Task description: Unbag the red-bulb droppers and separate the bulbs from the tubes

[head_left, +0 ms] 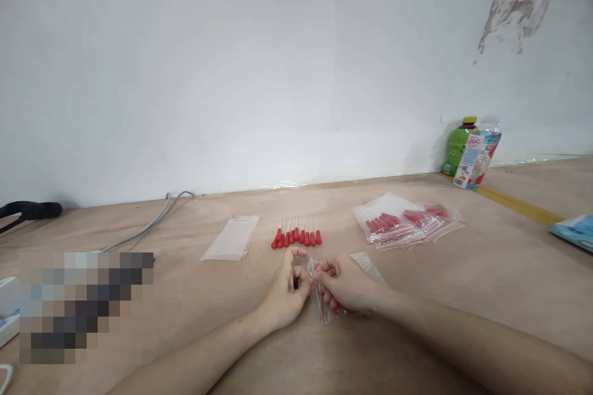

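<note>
Bag [327,313] sits at near centre, its edge pinched by the narrowed fingers of left hand [288,293] and right hand [346,282], just nearer than the droppers [296,236], where an uneven pull could tear that edge and spill a red bulb [336,308].

Lower centre: we note left hand [283,301] and right hand [351,284] close together, thumbs inward. Left forefinger arched, thumb meeting curled fingers; right fingers bunched in a pinch. Left arm [206,355] slants up from bottom edge, right arm [472,336] from lower right. Both bare.
</note>
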